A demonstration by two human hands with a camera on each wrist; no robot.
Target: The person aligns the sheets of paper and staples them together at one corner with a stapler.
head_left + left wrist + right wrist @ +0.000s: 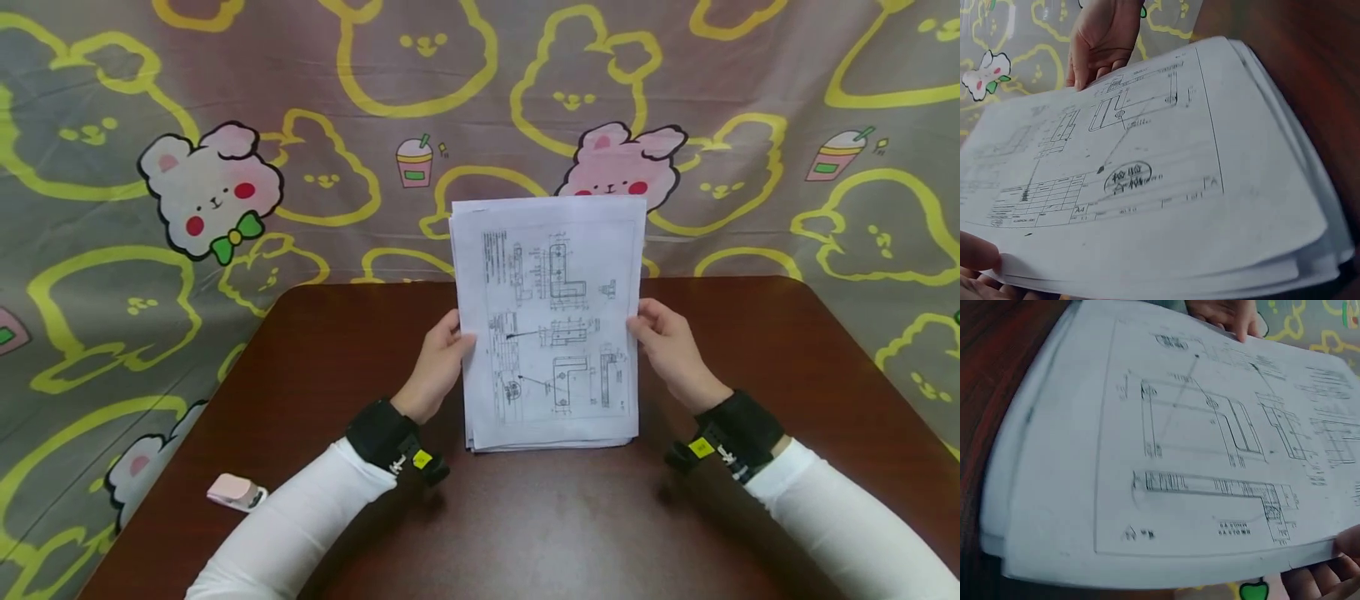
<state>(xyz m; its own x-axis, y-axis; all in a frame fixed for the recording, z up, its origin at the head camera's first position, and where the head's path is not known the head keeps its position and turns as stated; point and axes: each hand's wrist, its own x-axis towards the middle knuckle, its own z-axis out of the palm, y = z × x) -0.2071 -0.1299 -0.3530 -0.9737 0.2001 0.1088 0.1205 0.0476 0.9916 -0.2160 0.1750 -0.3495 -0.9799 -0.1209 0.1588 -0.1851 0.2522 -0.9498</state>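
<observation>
A stack of paper sheets (551, 333) stands upright over the table, its top sheet printed with technical drawings turned sideways. My left hand (437, 365) grips the stack's left edge, thumb in front and fingers behind. On the opposite edge, my right hand (675, 354) pinches the sheets the same way. The left wrist view shows several layered sheets (1260, 244) with slightly uneven edges and a round stamp on the top one. In the right wrist view, the drawing sheet (1166, 519) fills most of the picture, and the right thumb and fingers (1319, 581) hold its lower edge.
A small pink and white stapler-like object (237, 492) lies on the dark brown table (337, 333) at the left, beside the left sleeve. Behind the table hangs a grey curtain (480, 142) with yellow cartoon outlines and rabbit faces.
</observation>
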